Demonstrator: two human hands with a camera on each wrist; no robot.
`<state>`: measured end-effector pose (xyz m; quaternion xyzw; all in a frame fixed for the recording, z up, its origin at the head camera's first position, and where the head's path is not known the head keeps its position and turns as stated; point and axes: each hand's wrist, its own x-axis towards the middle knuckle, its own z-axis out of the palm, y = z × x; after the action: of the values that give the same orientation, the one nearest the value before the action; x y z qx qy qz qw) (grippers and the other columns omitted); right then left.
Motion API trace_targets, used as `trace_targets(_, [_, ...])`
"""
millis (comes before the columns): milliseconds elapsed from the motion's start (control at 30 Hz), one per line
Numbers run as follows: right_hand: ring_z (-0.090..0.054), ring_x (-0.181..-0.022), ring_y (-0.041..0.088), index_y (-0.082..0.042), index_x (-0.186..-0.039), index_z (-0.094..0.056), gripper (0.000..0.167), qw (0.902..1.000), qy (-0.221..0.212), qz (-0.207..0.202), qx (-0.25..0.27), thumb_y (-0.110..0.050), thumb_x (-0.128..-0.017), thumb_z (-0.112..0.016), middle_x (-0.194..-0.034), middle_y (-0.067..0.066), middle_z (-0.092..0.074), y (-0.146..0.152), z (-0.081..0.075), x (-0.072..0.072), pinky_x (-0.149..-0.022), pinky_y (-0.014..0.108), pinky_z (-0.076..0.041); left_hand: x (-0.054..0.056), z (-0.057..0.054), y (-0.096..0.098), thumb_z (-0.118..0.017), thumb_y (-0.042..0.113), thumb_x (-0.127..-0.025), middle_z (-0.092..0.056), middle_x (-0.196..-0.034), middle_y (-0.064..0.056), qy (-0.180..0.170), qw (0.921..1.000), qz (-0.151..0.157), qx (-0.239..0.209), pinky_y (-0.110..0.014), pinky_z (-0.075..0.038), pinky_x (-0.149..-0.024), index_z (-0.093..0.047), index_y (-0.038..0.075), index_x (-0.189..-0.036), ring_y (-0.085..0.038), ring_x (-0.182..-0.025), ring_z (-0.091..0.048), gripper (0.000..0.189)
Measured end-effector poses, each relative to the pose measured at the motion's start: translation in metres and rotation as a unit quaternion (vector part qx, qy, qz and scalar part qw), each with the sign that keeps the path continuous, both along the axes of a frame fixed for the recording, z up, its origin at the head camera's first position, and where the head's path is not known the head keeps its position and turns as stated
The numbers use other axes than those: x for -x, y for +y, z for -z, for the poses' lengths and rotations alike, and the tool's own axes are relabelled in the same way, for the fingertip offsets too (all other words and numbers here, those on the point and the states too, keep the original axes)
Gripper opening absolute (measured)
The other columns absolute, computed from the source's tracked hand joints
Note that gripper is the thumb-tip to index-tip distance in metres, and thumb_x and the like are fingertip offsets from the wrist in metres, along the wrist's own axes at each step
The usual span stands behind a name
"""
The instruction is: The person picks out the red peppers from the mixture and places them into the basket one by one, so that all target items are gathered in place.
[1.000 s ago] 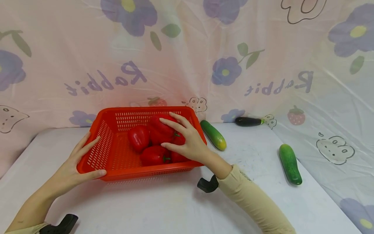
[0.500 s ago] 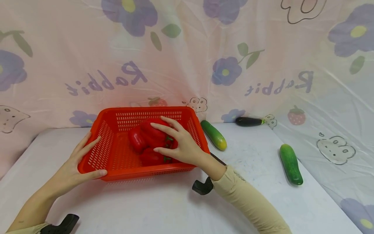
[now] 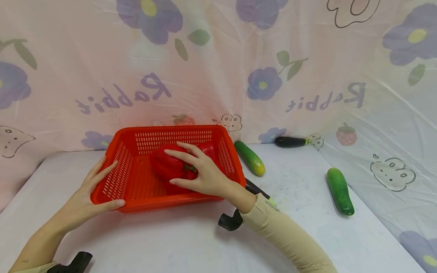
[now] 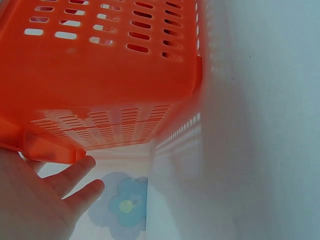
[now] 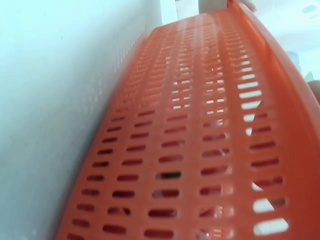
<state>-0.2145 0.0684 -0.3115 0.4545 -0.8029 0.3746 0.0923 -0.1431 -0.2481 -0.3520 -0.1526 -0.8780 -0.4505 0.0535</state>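
Observation:
A red perforated basket [image 3: 136,206] sits on the white table. Inside, my right hand [image 3: 201,172] curls its fingers and thumb around a red bell pepper [image 3: 167,161] with a green stem. Another red pepper [image 3: 207,149] shows behind that hand, and more red lies beneath the held one, partly hidden. My left hand [image 3: 83,203] rests at the basket's near-left corner, its fingers spread straight over the rim and thumb along the front edge. In the left wrist view, fingertips [image 4: 87,195] extend past the rim. The right wrist view shows mostly the basket's slotted side [image 5: 200,125].
A green-yellow cucumber [image 3: 250,158] lies right of the basket. An eggplant [image 3: 257,188] is partly hidden by my right forearm. Another eggplant [image 3: 290,142] lies at the back, and a green cucumber [image 3: 339,191] near the table's right edge. A patterned curtain [image 3: 205,76] hangs behind.
My right hand has moved left and slightly nearer with the bell pepper, uncovering a pepper behind and an eggplant beside the basket. My left hand stays at the corner.

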Motion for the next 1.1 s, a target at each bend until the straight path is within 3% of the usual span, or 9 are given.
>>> trace_targets(433, [-0.035,-0.136,0.014,-0.028,-0.142,-0.046,0.066,0.9982,-0.013,-0.024,-0.054,-0.029,-0.083,-0.075,-0.148,0.006,-0.037,-0.016,0.004,-0.007,-0.095,0.026,-0.050,-0.002,0.000,-0.002,-0.078,0.013,-0.075,0.007,-0.161,0.008,0.000,1.0000,-0.005,0.005,-0.082,-0.016,-0.091,-0.023,0.022,-0.154,-0.037,-0.145,0.004,0.097])
trace_targets(600, [-0.037,-0.136,0.020,-0.026,-0.143,-0.045,0.067,0.9971,-0.015,-0.042,-0.061,-0.028,-0.083,-0.075,-0.148,0.009,-0.037,-0.019,0.003,-0.008,-0.096,0.025,-0.050,-0.001,-0.001,-0.002,-0.077,0.013,-0.076,0.008,-0.161,0.008,-0.004,0.9999,-0.006,0.010,-0.080,-0.022,-0.088,-0.022,0.022,-0.154,-0.042,-0.144,0.002,0.097])
trace_targets(800, [-0.038,-0.136,0.020,-0.026,-0.144,-0.044,0.067,0.9950,-0.014,-0.047,-0.087,-0.030,-0.084,-0.074,-0.148,0.007,-0.037,-0.023,0.002,-0.007,-0.098,0.025,-0.048,-0.002,-0.001,0.000,-0.079,0.013,-0.075,0.007,-0.161,0.008,0.002,1.0000,-0.005,0.005,-0.081,-0.019,-0.091,-0.023,0.022,-0.154,-0.038,-0.145,0.003,0.097])
trace_targets(1100, [-0.037,-0.137,0.016,-0.030,-0.148,-0.037,0.072,0.9903,-0.050,-0.037,-0.124,-0.036,-0.085,-0.071,-0.152,0.007,-0.034,-0.028,-0.002,-0.006,-0.098,0.027,-0.049,0.000,0.000,-0.001,-0.078,0.013,-0.075,0.007,-0.162,0.006,0.001,0.9999,-0.006,0.013,-0.075,-0.029,-0.087,-0.022,0.021,-0.154,-0.043,-0.143,-0.002,0.097])
